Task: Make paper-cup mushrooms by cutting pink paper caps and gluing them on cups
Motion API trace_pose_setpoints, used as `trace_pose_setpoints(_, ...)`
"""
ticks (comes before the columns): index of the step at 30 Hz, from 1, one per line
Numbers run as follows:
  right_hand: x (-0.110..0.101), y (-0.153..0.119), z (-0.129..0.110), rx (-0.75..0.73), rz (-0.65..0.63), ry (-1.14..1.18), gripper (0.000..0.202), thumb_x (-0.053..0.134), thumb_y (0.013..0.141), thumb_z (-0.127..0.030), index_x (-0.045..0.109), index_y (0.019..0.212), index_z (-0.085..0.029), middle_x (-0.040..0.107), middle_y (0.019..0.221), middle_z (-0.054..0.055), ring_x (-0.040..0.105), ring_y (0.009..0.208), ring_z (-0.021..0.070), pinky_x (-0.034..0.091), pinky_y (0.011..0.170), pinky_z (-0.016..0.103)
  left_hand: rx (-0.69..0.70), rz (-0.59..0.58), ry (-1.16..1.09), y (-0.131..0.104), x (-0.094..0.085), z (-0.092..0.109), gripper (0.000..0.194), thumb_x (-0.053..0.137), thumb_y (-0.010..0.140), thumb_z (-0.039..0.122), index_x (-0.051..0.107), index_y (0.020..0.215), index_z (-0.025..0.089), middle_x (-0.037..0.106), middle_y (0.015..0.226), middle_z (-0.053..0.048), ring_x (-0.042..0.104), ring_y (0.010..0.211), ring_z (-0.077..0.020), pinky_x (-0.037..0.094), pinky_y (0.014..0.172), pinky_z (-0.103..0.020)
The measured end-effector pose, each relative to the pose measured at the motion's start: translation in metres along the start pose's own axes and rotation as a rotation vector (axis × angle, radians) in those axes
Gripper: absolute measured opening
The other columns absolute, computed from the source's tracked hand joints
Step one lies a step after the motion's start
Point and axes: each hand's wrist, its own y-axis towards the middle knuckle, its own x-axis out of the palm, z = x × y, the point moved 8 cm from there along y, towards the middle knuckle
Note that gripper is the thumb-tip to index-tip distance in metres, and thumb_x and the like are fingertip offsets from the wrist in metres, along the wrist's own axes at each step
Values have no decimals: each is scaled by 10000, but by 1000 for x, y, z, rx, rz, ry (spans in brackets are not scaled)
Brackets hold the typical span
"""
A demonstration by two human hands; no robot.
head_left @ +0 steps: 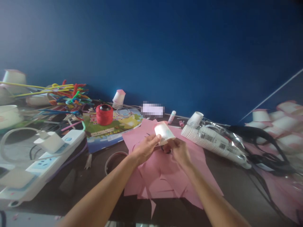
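A white paper cup with a pink end is tilted over the pink paper sheets. My left hand is closed on the cup's left side, its thumb pressed against the wall. At the cup's lower right rim, the bent fingers of my right hand pinch the edge. Something small and dark shows beneath the cup, between the hands; it is too blurred to name. Under my left forearm lies a roll of tape, partly covered. A glue stick stands behind the cup, with a small pink cap nearby.
Right of the sheets lie stacked paper cups in clear plastic and black cables. More pink-ended cups pile up far right. To the left are a power strip, red thread spool, booklet and pipe cleaners.
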Motion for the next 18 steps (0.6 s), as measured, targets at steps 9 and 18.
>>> trace_pose_setpoints(9, 20, 1, 20, 133, -112, 298, 234, 576, 739, -374, 643, 728, -150, 696, 628, 45, 638, 522, 171, 507, 551, 282, -33, -56, -112, 0, 6, -2, 397, 604, 743, 477, 630, 841, 94, 551, 699, -44, 507, 672, -125, 421, 708, -284)
trace_pose_setpoints(18, -1, 0, -6, -128, 34, -163, 251, 557, 750, -375, 612, 883, -169, 671, 668, 22, 615, 588, 179, 475, 546, 277, -39, -15, -55, -1, 2, 0, 435, 599, 743, 476, 639, 940, 91, 644, 865, -117, 587, 845, -199, 431, 802, -321)
